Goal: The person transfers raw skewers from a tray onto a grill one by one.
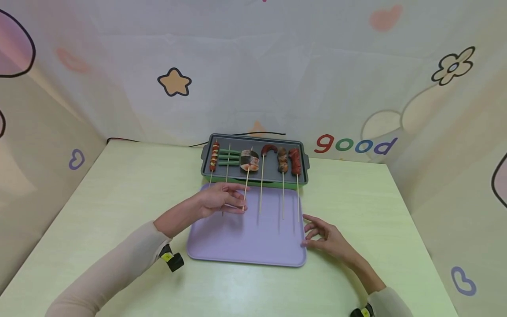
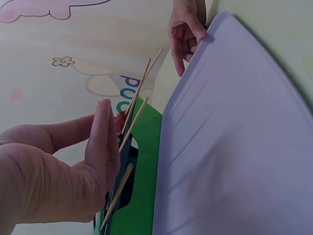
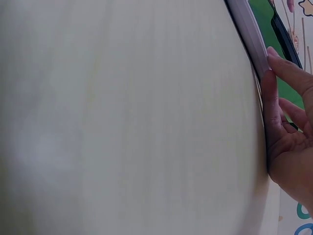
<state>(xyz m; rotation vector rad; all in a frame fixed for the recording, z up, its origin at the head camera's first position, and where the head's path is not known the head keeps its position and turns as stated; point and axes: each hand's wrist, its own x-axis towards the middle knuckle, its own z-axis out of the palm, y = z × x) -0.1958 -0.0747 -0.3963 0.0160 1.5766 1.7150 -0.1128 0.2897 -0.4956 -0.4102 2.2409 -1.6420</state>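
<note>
My left hand [image 1: 222,200] is over the far part of a lilac tray [image 1: 245,246], its fingers around the stick of a fish skewer [image 1: 249,161]. In the left wrist view my left hand [image 2: 58,176] hides that stick. The fish end lies on a grey grill pan [image 1: 237,141] with a green base. My right hand [image 1: 326,237] touches the tray's right rim with thumb and forefinger, also visible in the right wrist view, where the right hand [image 3: 293,127] is at the edge.
Left of the fish lie a mixed skewer [image 1: 214,156] and a green vegetable skewer [image 1: 233,163]. To its right are a curved red skewer [image 1: 268,149], a browned meat skewer [image 1: 282,159] and a red sausage skewer [image 1: 295,161]. Sticks overhang the tray. A printed cloth [image 1: 253,79] hangs behind.
</note>
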